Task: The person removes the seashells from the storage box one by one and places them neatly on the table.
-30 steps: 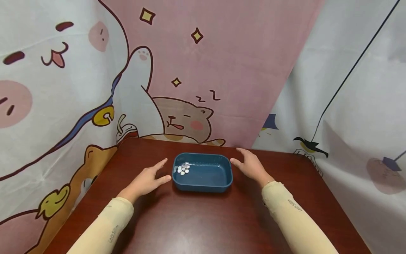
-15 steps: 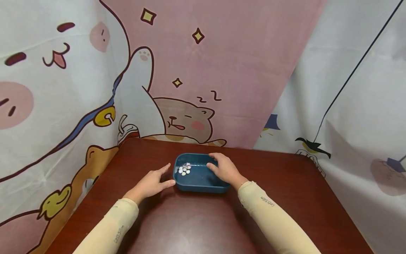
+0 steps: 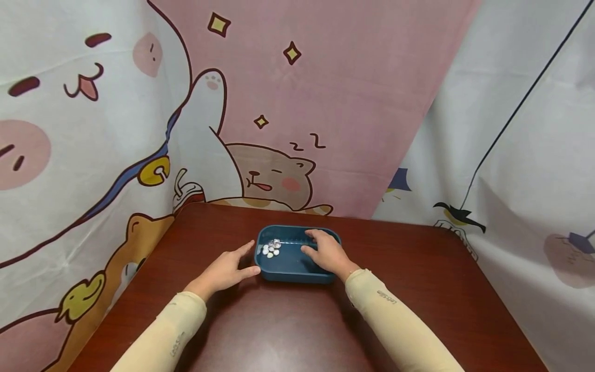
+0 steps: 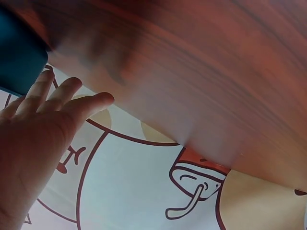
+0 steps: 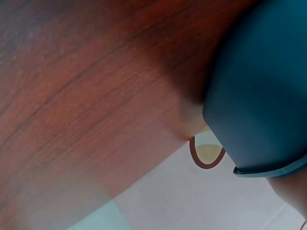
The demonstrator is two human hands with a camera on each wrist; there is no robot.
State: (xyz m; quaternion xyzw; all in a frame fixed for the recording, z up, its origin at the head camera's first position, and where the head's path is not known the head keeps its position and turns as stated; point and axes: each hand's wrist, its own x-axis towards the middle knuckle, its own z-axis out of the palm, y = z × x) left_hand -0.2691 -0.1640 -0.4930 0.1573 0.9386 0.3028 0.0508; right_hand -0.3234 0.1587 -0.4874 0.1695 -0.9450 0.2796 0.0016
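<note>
A dark blue rectangular plastic tub (image 3: 297,278) sits on the table. Several small clear and whitish round pieces, like glass beads, (image 3: 270,249) lie together at its left end; their exact kind is too small to tell. My left hand (image 3: 224,271) is beside the tub's left end, fingers spread and thumb tip by the rim, holding nothing. In the left wrist view, the left hand's fingers (image 4: 67,91) extend near the tub's corner. Over the tub's right half is my right hand (image 3: 327,254), fingers loosely bent, apart from the beads. The tub's wall (image 5: 264,96) mostly hides that hand in the right wrist view.
A glossy reddish-brown wooden table (image 3: 288,325) spreads around the tub. Behind it hangs a pink and white curtain (image 3: 353,103) with cartoon animals, reaching the table's back edge. Cream sleeves (image 3: 160,330) cover both forearms.
My right hand has moved left from outside the tub's right end to over its inside, then lowered slightly. The left hand stays by the left end. The beads stay in place.
</note>
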